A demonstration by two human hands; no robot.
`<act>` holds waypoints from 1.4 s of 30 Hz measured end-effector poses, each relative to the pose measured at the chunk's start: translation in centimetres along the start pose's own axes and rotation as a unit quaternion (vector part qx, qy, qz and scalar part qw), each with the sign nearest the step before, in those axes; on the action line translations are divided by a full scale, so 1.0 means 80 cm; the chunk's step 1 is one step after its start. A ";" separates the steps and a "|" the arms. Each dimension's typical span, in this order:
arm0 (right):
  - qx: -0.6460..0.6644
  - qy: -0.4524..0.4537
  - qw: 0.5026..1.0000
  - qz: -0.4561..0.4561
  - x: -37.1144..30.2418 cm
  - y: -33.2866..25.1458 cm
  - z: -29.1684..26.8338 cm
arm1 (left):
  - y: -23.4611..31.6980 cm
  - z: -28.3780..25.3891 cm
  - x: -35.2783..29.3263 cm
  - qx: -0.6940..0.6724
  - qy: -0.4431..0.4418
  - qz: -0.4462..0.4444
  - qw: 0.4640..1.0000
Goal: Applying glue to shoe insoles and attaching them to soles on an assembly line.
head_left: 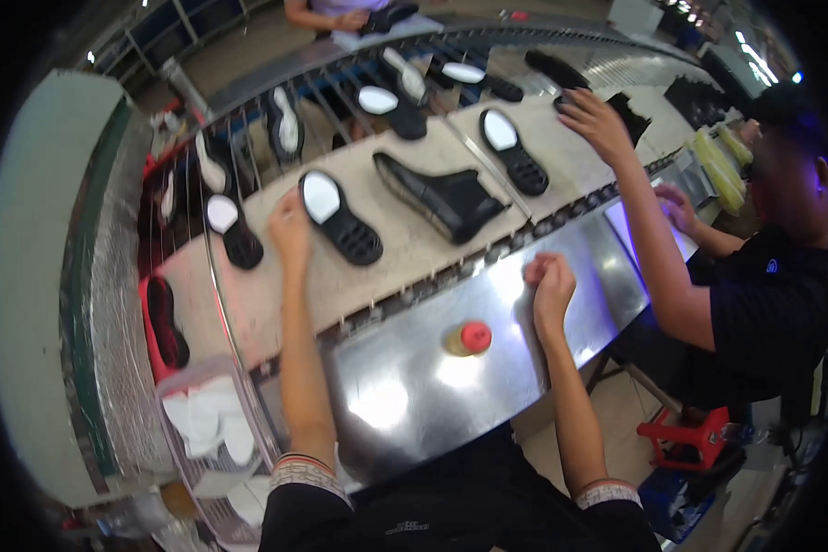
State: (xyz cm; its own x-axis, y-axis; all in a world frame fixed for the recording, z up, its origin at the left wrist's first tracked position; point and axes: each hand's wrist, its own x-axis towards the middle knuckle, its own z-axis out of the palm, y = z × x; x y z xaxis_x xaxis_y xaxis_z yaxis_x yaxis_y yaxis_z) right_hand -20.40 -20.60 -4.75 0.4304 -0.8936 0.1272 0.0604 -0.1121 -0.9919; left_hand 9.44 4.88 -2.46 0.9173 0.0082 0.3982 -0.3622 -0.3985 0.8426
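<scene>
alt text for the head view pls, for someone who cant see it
A person's left hand is beside a white-patched black shoe sole on a pale conveyor; the right hand, fingers curled, is over a metal table bearing a red-capped jar. More soles and a black boot lie nearby; a co-worker's arm reaches in from the right.

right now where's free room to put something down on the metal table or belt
Bare metal table lies either side of the red-capped jar, toward the left forearm and the right hand. The pale belt has a bare patch between that forearm and the thin metal strip. It's crowded along the far soles and in the basket of white pads.
</scene>
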 end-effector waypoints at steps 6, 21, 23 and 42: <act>0.020 0.025 0.997 -0.074 0.031 -0.001 -0.007 | 0.139 0.021 -0.194 -0.207 -0.358 0.050 0.909; -0.111 -0.325 0.924 -0.172 -0.103 -0.020 -0.009 | 0.117 -0.002 -0.282 -0.265 -0.312 0.014 0.912; -0.101 -0.312 0.937 -0.124 -0.109 -0.025 -0.004 | 0.114 0.000 -0.275 -0.290 -0.304 -0.023 0.907; 0.406 -0.449 0.790 -0.094 -0.131 -0.322 0.136 | 0.288 -0.222 -0.184 -0.423 -0.172 0.152 0.877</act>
State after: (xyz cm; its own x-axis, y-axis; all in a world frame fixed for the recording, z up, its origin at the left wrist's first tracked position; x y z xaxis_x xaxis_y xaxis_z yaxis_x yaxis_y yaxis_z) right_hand -16.69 -3.64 19.55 0.7881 -0.1847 0.5872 0.6012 0.4355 -0.6700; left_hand -15.38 11.89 17.55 0.7008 -0.3146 0.6403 -0.4578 0.4900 0.7418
